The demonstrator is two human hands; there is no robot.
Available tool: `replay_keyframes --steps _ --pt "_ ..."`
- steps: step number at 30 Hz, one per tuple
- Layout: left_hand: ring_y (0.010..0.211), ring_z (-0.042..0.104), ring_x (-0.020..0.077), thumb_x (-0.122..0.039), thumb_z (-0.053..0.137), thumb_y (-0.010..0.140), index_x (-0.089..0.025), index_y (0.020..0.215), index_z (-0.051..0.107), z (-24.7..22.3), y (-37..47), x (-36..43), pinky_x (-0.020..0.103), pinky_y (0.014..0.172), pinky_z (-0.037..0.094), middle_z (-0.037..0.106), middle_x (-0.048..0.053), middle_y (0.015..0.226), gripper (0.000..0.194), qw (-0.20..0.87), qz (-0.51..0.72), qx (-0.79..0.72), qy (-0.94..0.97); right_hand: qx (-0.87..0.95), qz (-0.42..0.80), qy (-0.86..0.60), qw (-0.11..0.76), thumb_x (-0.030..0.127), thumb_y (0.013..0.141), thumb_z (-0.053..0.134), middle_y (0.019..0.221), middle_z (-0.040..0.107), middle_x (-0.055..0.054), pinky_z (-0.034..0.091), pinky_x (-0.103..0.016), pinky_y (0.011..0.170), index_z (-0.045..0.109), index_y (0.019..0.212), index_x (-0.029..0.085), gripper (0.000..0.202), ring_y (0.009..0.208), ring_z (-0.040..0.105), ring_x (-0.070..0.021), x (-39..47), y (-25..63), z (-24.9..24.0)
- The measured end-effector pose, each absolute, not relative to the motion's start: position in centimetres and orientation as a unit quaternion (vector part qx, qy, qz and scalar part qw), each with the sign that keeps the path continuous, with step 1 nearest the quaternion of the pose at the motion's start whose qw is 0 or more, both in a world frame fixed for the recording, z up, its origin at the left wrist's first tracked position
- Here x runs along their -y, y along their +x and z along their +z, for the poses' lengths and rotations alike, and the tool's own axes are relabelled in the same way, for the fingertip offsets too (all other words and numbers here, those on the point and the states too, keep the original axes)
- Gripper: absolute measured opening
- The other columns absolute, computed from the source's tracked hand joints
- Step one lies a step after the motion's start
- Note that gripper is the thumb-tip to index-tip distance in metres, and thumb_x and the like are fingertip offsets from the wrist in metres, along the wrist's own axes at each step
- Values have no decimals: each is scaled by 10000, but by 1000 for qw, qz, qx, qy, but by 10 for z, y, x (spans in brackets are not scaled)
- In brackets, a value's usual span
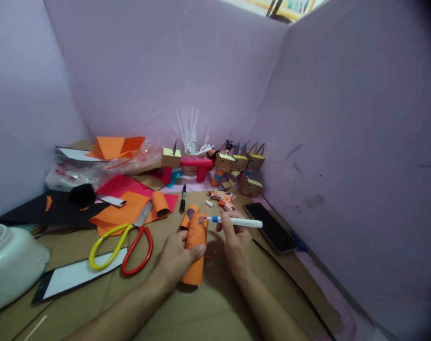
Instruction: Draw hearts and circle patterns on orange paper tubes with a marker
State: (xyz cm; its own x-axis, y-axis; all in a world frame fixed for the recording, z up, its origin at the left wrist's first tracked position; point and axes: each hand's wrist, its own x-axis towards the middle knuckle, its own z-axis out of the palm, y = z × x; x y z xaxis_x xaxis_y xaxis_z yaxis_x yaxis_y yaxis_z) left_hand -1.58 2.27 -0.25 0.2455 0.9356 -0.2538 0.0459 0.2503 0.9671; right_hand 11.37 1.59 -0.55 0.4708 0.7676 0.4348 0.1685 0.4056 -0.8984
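Note:
My left hand (176, 258) is wrapped round an orange paper-covered tube (193, 274), its thumb across the front. Outlined rounded shapes mark the upper part of the tube, and one near the top is coloured in. Between the fingertips of my right hand (236, 241) is a white marker (242, 222) with a blue collar. Its tip meets or nearly meets the coloured shape. Just behind the tube lies a shorter orange roll (190, 215) with a dark purple patch. A small white cap (209, 203) rests farther back.
Scissors (137, 232) with yellow and red handles lie left on orange paper. A phone (270, 227) and a black cable (290, 279) are at right. A white jar (13, 265) stands far left. Cardboard animal figures (224, 163) line the back, by a black marker (183, 198).

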Motion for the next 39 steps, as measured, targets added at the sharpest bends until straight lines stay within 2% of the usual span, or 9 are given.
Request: replay_keyframes --steps 3,6,8,17,25,28,39 --pt "744 623 238 -260 705 549 -95 845 625 -1 -16 -22 290 644 471 667 67 735 348 626 357 -484 496 496 163 -511 683 320 831 515 568 502 48 423 -317 730 524 684 191 196 585 502 -128 -16 119 -8" --pt "723 618 228 -267 716 537 -100 828 624 1 -15 -22 275 619 466 669 61 721 348 635 358 -483 485 517 134 -514 671 313 833 507 566 502 47 377 -401 883 526 646 199 220 610 511 -136 -15 122 -9" --pt "699 610 212 -263 715 537 -102 811 629 2 -15 -22 265 606 460 672 62 723 329 634 355 -489 483 526 140 -513 664 309 833 509 568 506 48 352 -436 929 538 666 207 198 621 521 -142 -13 122 -9" --pt "636 580 175 -251 711 530 -112 762 638 1 -15 -23 239 570 439 650 35 672 280 629 362 -486 487 572 126 -508 632 273 836 510 556 508 45 363 -454 954 564 683 206 176 587 532 -140 -9 119 -9" --pt "696 599 198 -235 692 552 -115 782 636 0 -15 -23 250 605 456 676 47 741 265 626 360 -487 491 591 132 -520 603 268 840 505 551 518 47 363 -442 950 571 672 191 196 565 545 -130 -7 117 -3" --pt "680 597 191 -224 689 550 -108 792 640 2 -14 -23 253 602 455 671 46 728 273 632 359 -488 483 589 131 -531 596 277 843 502 544 521 46 398 -423 909 567 655 185 219 574 561 -134 -7 117 -2" --pt "636 579 174 -239 693 522 -109 763 630 3 -14 -23 246 576 441 643 24 667 282 626 354 -502 481 561 119 -543 613 301 832 506 516 517 57 384 -408 928 552 660 207 201 530 509 -120 -12 122 -13"
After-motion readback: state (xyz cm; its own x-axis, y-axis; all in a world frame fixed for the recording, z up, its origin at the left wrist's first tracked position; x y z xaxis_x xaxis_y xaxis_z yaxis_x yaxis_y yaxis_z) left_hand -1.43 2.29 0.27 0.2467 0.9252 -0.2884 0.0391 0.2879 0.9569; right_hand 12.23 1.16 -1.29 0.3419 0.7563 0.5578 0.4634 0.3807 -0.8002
